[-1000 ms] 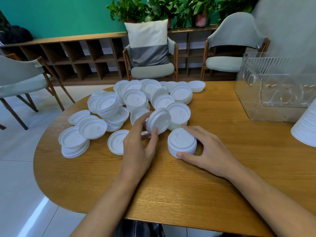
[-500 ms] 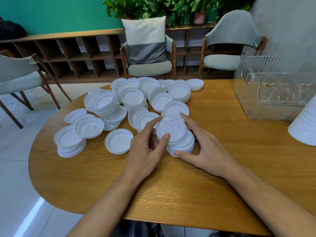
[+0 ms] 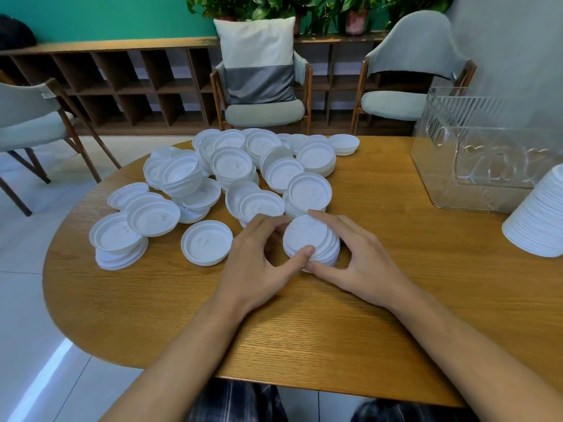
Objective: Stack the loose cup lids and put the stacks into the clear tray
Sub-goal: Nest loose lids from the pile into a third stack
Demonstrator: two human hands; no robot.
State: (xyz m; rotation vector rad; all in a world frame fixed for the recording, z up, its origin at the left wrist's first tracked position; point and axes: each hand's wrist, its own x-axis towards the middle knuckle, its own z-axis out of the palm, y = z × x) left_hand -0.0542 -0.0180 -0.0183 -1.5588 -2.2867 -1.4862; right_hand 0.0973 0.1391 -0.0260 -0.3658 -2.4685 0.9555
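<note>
Table (image 3: pixel 304 330), chair (image 3: pixel 396 103), cushion (image 3: pixel 257 56), plants (image 3: pixel 268 7)

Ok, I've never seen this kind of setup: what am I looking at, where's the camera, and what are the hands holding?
No machine here: a person works with bare hands. The single picture comes from a camera worn on their head, looking forward and down, so both forearms enter from the bottom. Many white lids lie on the wooden table, some loose, some in low piles. Nearest, the left hand and right hand both grip one short stack, fingers and thumbs curled round its rim. The clear tray stands at the far right; no lids show in it. A tall white stack sits in front of it at the picture's edge.
</note>
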